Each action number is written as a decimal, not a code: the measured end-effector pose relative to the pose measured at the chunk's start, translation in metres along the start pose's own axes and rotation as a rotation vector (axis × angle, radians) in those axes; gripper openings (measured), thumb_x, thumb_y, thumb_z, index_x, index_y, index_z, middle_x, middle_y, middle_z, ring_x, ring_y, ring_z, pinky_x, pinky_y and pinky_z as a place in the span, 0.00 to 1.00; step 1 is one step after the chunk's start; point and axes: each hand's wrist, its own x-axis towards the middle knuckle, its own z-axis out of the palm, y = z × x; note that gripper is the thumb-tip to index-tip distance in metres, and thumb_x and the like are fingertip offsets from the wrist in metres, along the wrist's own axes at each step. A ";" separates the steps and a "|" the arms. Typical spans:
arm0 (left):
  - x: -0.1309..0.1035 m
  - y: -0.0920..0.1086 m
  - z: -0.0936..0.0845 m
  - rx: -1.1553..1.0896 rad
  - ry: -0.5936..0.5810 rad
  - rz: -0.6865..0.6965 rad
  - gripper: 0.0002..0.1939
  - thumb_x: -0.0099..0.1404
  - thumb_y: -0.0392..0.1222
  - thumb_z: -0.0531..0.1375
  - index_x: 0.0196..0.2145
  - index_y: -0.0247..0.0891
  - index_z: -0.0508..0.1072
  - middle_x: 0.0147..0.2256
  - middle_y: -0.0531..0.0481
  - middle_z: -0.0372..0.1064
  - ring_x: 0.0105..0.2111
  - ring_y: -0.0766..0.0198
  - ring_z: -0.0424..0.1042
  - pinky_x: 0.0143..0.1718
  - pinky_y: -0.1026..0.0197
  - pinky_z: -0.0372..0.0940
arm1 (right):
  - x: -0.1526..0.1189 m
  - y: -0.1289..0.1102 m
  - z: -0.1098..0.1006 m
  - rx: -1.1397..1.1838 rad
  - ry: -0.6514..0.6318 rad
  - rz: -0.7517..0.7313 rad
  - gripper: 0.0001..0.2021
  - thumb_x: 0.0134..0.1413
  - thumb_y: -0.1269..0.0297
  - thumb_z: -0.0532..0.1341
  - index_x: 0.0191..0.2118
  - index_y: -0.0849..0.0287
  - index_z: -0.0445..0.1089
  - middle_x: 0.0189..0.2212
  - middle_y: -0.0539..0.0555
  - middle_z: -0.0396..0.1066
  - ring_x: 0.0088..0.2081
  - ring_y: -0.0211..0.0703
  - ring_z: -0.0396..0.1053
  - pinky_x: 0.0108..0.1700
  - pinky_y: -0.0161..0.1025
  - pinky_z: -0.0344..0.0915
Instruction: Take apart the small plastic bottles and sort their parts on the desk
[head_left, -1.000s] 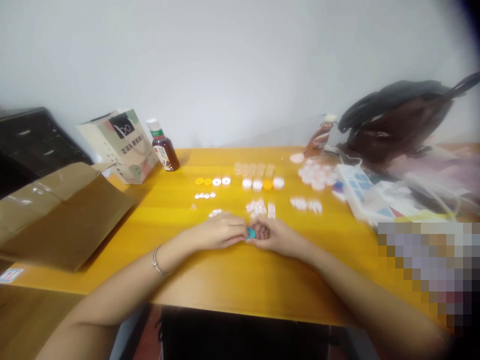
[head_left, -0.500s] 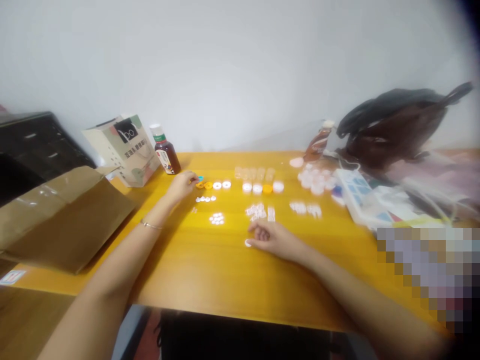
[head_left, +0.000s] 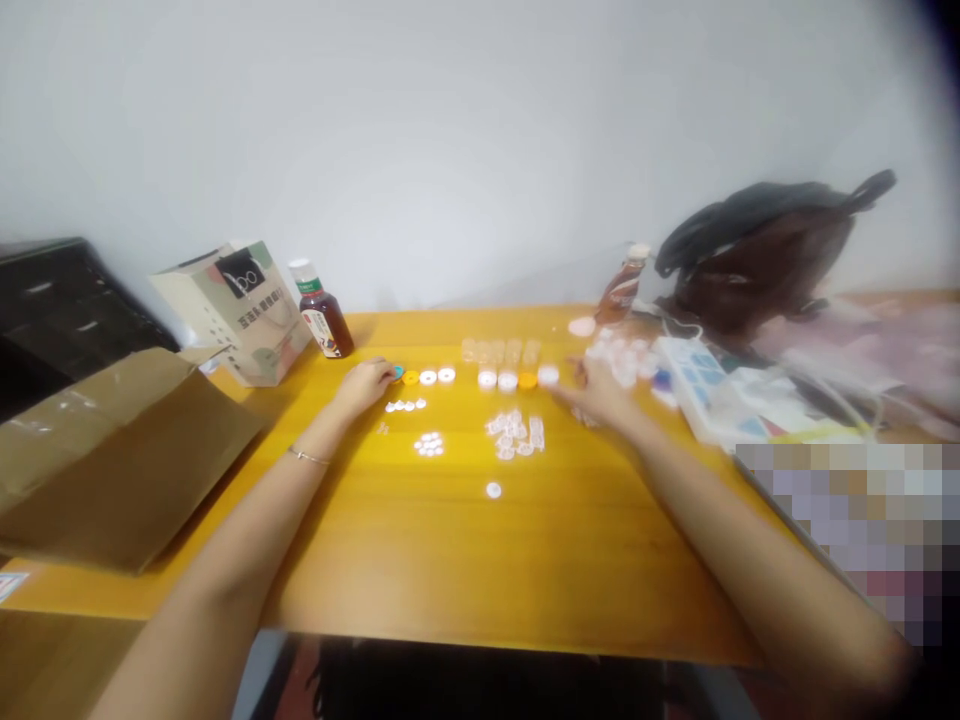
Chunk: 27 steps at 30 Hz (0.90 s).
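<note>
My left hand [head_left: 366, 384] pinches a blue round cap [head_left: 397, 373] at the left end of a row, against a yellow cap [head_left: 410, 377]; two white caps [head_left: 428, 377] follow. My right hand [head_left: 604, 392] reaches out with thumb and fingers apart, its thumb tip beside a white cap [head_left: 548, 376]. That cap ends a second row with an orange cap [head_left: 528, 380] and other white ones. Alone at the front lies a white disc [head_left: 493, 490]. Clear cylindrical pieces [head_left: 513, 352] stand behind the second row. My right hand partly hides small clear pieces [head_left: 585, 416].
Small white pieces [head_left: 430, 444] and clear plastic parts [head_left: 514, 432] lie mid-table. A dark bottle [head_left: 327, 322], a paper bag [head_left: 259, 318] and a cardboard box [head_left: 127, 460] stand left. Right are pale round pieces [head_left: 621, 358], a brown bottle [head_left: 622, 288], a dark bag [head_left: 765, 250] and a white-and-blue tray [head_left: 694, 385].
My left hand has brought the blue cap down to the row's left end. My right hand has left the white disc at the front and moved back and right, its fingers opening.
</note>
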 end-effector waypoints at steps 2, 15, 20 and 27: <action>0.000 -0.001 0.001 0.002 0.000 -0.001 0.11 0.60 0.40 0.51 0.31 0.36 0.72 0.34 0.45 0.68 0.33 0.61 0.66 0.34 0.64 0.58 | 0.009 0.005 0.002 -0.007 -0.083 0.015 0.27 0.42 0.52 0.61 0.46 0.65 0.63 0.37 0.61 0.66 0.37 0.49 0.65 0.35 0.40 0.62; -0.003 -0.001 -0.001 0.055 -0.003 0.006 0.13 0.61 0.41 0.49 0.34 0.37 0.72 0.35 0.46 0.68 0.34 0.61 0.67 0.33 0.64 0.58 | 0.025 0.000 0.010 -0.021 -0.090 0.048 0.17 0.41 0.58 0.61 0.37 0.63 0.70 0.29 0.56 0.70 0.31 0.45 0.67 0.32 0.38 0.61; -0.005 -0.001 -0.003 0.084 -0.021 0.057 0.12 0.61 0.41 0.49 0.34 0.37 0.72 0.34 0.46 0.68 0.34 0.61 0.67 0.32 0.64 0.58 | 0.023 -0.029 0.027 0.085 -0.078 -0.137 0.12 0.43 0.60 0.60 0.34 0.62 0.69 0.29 0.55 0.68 0.30 0.42 0.64 0.30 0.36 0.59; -0.008 0.001 -0.004 0.079 -0.024 0.092 0.12 0.62 0.40 0.49 0.32 0.36 0.72 0.33 0.46 0.68 0.33 0.61 0.67 0.32 0.63 0.59 | 0.041 -0.054 0.065 0.103 -0.150 -0.246 0.07 0.41 0.64 0.60 0.28 0.61 0.68 0.24 0.52 0.65 0.29 0.41 0.61 0.31 0.36 0.56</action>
